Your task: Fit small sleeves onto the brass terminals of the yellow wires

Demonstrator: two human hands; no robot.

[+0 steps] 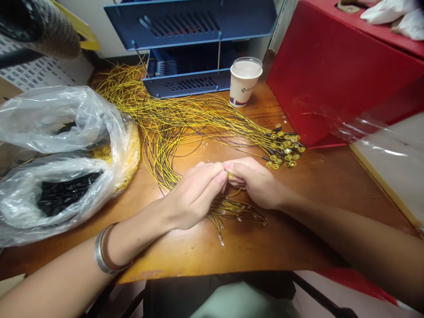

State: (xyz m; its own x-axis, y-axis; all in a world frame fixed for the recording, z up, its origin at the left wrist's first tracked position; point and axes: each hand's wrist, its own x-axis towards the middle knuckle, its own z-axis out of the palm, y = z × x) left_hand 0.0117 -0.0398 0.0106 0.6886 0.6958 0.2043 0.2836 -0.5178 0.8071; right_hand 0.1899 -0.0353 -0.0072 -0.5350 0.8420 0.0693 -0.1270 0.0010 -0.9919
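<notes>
My left hand (198,187) and my right hand (256,181) meet over the middle of the wooden table, fingers closed together. Between their fingertips shows a small yellow piece (230,175), partly hidden; a yellow wire curves below it. Under and beside my hands lie loose wire ends (232,207) with small clear tips. The long bundle of yellow and black wires (162,145) runs back to the left. Beyond my right hand, several wires end in a cluster of yellow caps with black sleeves (285,146).
Plastic bags with black sleeves (66,192) and yellow pieces (130,154) stand at the left. A paper cup (245,84) is beside the blue rack (195,84) at the back. A large red box (338,75) fills the back right. The table's front edge (198,274) is near me.
</notes>
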